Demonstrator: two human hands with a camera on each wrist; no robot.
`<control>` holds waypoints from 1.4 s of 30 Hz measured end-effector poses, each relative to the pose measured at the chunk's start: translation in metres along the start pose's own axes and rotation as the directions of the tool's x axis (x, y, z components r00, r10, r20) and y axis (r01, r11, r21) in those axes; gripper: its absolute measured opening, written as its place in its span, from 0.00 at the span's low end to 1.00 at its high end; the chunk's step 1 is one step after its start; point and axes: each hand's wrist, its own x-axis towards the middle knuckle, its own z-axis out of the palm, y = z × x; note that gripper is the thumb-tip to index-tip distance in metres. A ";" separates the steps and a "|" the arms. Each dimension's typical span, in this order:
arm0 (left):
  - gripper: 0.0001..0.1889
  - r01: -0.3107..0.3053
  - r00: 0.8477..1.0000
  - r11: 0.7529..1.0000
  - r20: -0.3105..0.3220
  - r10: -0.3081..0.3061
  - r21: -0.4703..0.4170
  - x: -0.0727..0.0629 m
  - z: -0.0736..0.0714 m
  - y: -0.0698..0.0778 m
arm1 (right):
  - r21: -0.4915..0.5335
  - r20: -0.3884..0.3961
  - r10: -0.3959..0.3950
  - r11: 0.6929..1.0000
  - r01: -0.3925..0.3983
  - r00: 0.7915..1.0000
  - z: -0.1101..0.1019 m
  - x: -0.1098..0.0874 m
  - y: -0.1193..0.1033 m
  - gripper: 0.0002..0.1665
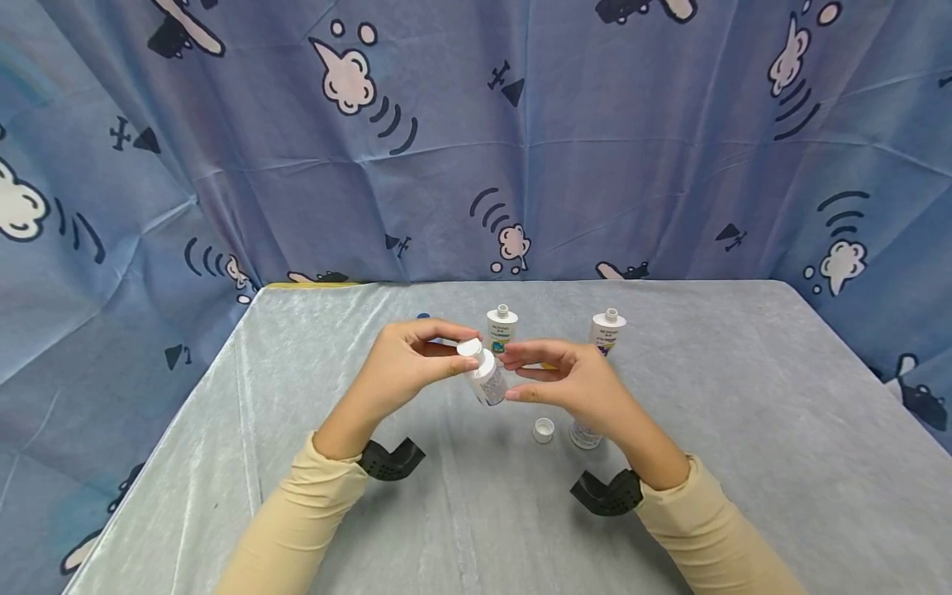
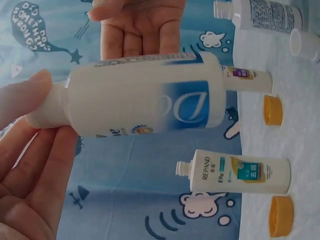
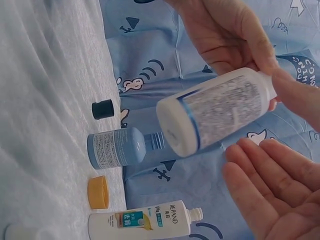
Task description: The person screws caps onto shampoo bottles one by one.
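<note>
In the head view my left hand (image 1: 405,355) pinches the white cap (image 1: 468,347) of a white bottle (image 1: 487,380), held tilted above the table. The left wrist view shows thumb and fingers at that cap, and a blue panel on the bottle (image 2: 145,95). My right hand (image 1: 573,380) is beside the bottle's lower end, its fingers extended. In the right wrist view the bottle (image 3: 215,110) has its fine-print label facing the camera, and the right thumb (image 3: 297,95) overlaps its cap end. The right palm (image 3: 285,205) holds nothing.
Uncapped white bottles (image 1: 502,322) (image 1: 608,326) stand behind the hands. Another bottle (image 1: 585,435) is partly hidden under my right hand, beside a loose white cap (image 1: 544,430). Yellow caps (image 2: 281,215), a blue uncapped bottle (image 3: 117,147) and a dark cap (image 3: 102,109) are nearby.
</note>
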 end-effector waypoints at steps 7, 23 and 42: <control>0.16 0.030 0.999 0.999 -0.020 -0.029 0.023 0.003 -0.004 -0.002 | -0.019 -0.003 0.038 0.999 -0.038 0.999 -0.002 0.000 -0.001 0.33; 0.18 0.084 0.996 0.990 0.007 -0.085 0.113 0.014 -0.012 -0.015 | -0.014 -0.022 0.035 0.999 -0.035 0.999 -0.006 0.000 -0.002 0.31; 0.17 0.107 0.988 0.977 0.088 -0.125 0.185 0.026 -0.019 -0.037 | -0.040 -0.015 0.047 0.998 -0.047 0.999 -0.007 0.000 -0.001 0.31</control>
